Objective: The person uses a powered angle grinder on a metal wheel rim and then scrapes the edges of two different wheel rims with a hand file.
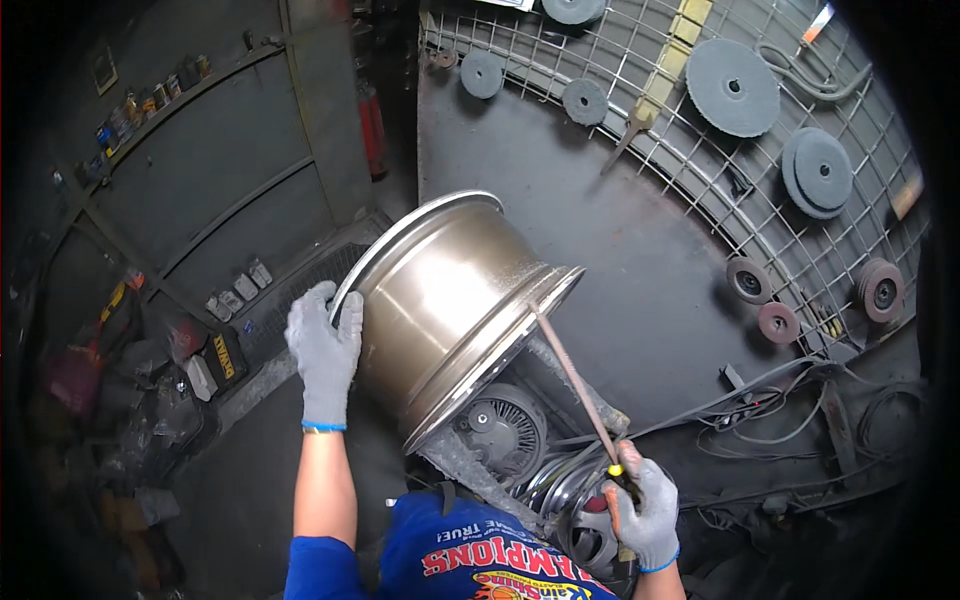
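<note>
A bronze-coloured car wheel rim [445, 290] with bright lips rests tilted on its side in front of me, on a dusty metal frame. My left hand [326, 355], in a grey glove with a blue cuff, grips its left lip, thumb apart from the fingers. In a matching glove, my right hand [648, 515] closes round the yellow-and-black handle of a long, thin file [572, 375]. The file slants up and left, and its tip meets the rim's right lip. Part of the handle is hidden by my fingers.
Below the rim sits a dusty motor [500, 430] with a finned cover. Grinding discs [732, 87] and flap discs [880, 290] hang on a wire grid [660, 140] at right. Cables [770, 425] run along the lower right. A black-and-yellow bag [222, 358] lies left.
</note>
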`<control>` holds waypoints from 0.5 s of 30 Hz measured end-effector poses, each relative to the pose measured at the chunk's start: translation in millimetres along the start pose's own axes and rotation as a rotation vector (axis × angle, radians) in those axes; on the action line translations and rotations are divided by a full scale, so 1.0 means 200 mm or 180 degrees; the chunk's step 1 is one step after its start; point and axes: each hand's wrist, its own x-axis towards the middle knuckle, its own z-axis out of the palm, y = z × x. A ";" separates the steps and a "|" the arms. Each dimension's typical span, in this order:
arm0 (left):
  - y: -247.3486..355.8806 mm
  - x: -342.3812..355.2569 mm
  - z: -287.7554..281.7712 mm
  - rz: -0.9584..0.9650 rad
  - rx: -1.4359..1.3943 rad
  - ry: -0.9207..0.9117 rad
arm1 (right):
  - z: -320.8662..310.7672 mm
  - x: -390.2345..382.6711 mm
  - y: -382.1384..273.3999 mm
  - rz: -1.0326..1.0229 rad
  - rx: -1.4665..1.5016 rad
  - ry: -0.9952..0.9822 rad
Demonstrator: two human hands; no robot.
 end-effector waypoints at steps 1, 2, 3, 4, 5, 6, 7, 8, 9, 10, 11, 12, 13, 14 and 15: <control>0.11 0.01 -0.05 0.0734 0.0436 0.0748 | 0.03 0.03 0.00 0.0004 0.0011 -0.0019; 0.18 0.00 -0.09 0.0447 -0.0221 0.0446 | 0.06 0.05 0.00 -0.0251 -0.0052 -0.0001; 0.25 -0.03 -0.13 0.0145 -0.0873 0.0134 | 0.08 0.07 0.00 -0.0496 -0.0114 0.0011; 0.37 -0.03 -0.15 0.0190 -0.1241 -0.0301 | 0.08 0.08 -0.01 -0.0387 -0.0243 -0.0093; 0.43 -0.04 -0.15 0.0176 -0.1342 -0.0652 | 0.09 0.09 -0.02 -0.0380 -0.0211 -0.0131; 0.47 -0.04 -0.13 0.0300 -0.1341 -0.0768 | 0.10 0.11 -0.04 -0.0296 -0.0159 -0.0249; 0.50 -0.03 -0.11 0.0424 -0.1352 -0.0890 | 0.11 0.12 -0.04 -0.0208 -0.0118 -0.0365; 0.53 -0.03 -0.09 0.0398 -0.1317 -0.0887 | 0.11 0.12 -0.04 -0.0217 -0.0092 -0.0400; 0.55 -0.02 -0.08 0.0354 -0.1309 -0.0989 | 0.11 0.12 -0.04 -0.0332 -0.0202 -0.0415; 0.57 -0.03 -0.07 0.0315 -0.1314 -0.1102 | 0.11 0.13 -0.03 -0.0437 -0.0318 -0.0420; 0.59 -0.03 -0.07 0.0295 -0.1292 -0.1113 | 0.10 0.12 -0.03 -0.0431 -0.0300 -0.0445; 0.61 -0.03 -0.09 0.0222 -0.1303 -0.1421 | 0.08 0.10 -0.03 -0.0397 -0.0367 -0.0488; 0.62 -0.03 -0.09 0.0148 -0.1323 -0.1726 | 0.06 0.08 -0.03 -0.0364 -0.0444 -0.0530; 0.62 -0.09 -0.05 0.0606 -0.1056 -0.0953 | 0.06 0.05 -0.01 -0.0412 -0.0455 -0.0466; 0.62 -0.09 -0.06 0.0587 -0.1042 -0.0964 | 0.07 0.05 -0.01 -0.0405 -0.0443 -0.0488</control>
